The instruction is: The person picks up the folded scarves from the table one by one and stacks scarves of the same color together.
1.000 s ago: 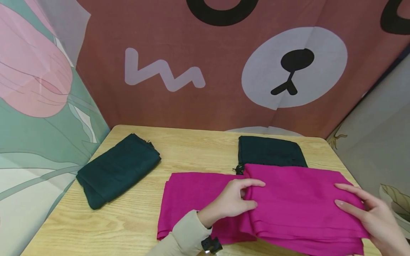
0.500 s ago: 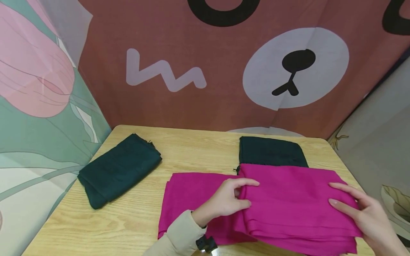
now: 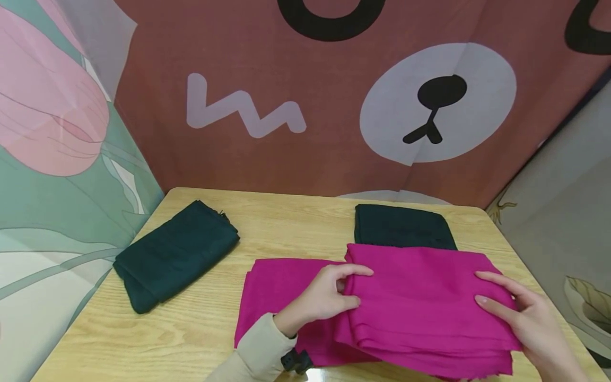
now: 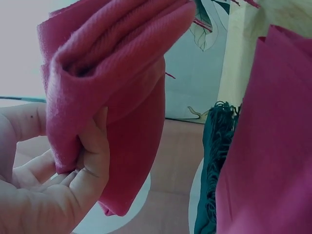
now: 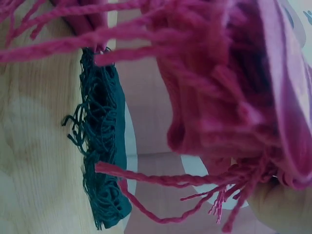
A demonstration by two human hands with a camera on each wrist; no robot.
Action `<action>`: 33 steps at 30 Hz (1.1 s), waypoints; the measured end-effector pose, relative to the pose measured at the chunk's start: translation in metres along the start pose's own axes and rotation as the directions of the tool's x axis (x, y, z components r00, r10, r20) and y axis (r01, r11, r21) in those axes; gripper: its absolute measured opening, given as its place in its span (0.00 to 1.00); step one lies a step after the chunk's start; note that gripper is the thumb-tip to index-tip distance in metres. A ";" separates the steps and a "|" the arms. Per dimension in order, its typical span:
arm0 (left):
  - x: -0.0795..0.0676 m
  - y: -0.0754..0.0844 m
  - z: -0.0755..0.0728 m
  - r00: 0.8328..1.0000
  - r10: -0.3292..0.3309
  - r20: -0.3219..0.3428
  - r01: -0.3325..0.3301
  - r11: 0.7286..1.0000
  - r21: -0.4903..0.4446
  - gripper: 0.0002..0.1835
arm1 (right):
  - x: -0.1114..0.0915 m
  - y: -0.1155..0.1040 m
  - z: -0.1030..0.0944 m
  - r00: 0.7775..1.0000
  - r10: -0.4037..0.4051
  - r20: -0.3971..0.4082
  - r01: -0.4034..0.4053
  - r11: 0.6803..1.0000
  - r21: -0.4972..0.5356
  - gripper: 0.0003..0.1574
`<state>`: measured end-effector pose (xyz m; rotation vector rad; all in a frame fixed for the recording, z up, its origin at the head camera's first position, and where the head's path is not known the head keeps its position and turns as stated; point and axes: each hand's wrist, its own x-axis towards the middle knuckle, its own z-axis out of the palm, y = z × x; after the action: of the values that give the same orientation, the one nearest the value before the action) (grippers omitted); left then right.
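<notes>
A folded magenta scarf (image 3: 425, 302) is held up off the table between two hands. The left hand (image 3: 315, 300) grips its left folded edge, thumb and index finger on top; in the left wrist view other fingers (image 4: 92, 161) curl beneath the layers. At the opposite edge the right hand (image 3: 520, 313) grips the scarf, thumb and index finger on the upper face. Twisted fringe (image 5: 219, 180) hangs from that end in the right wrist view, where the scarf covers most of the hand. Another folded magenta cloth (image 3: 281, 286) lies on the table, partly under the held scarf and left forearm.
A dark green folded cloth (image 3: 176, 257) lies at the table's left. A second dark green folded cloth (image 3: 403, 225), fringed, lies at the back right, partly covered from view by the held scarf. Printed fabric walls (image 3: 238, 159) border the wooden table (image 3: 143, 345).
Both hands have carried the held magenta scarf to the left, over more of the magenta cloth on the table. The grip looks the same, and the green cloths stay put.
</notes>
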<state>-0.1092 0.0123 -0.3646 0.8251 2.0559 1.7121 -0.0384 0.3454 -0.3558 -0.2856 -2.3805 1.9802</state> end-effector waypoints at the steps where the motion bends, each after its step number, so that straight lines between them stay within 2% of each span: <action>1: 0.000 0.000 -0.001 1.000 -0.005 0.000 0.005 1.000 0.002 0.25 | 0.000 0.000 0.001 1.000 -0.005 0.000 0.005 1.000 0.009 0.28; 9: -0.010 0.010 -0.009 1.000 -0.008 0.000 0.008 0.999 0.031 0.26 | 0.003 0.002 0.008 0.998 -0.035 0.052 0.033 0.999 0.039 0.30; 17: -0.018 0.024 -0.018 1.000 -0.012 0.011 0.011 0.999 0.034 0.26 | 0.004 0.004 0.014 0.997 -0.037 0.065 0.034 0.998 0.047 0.30; 26: -0.015 -0.006 -0.021 1.000 0.005 0.011 -0.005 0.999 0.047 0.28 | 0.002 0.003 0.019 0.995 -0.044 0.092 0.039 0.998 0.057 0.31; 33: -0.019 -0.014 -0.027 0.999 0.037 0.006 -0.037 0.998 0.046 0.28 | 0.002 -0.002 0.026 0.990 -0.068 0.123 0.057 0.994 0.094 0.30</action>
<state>-0.1141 -0.0221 -0.3745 0.8861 2.0969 1.6850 -0.0438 0.3197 -0.3594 -0.0844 -2.3299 2.1304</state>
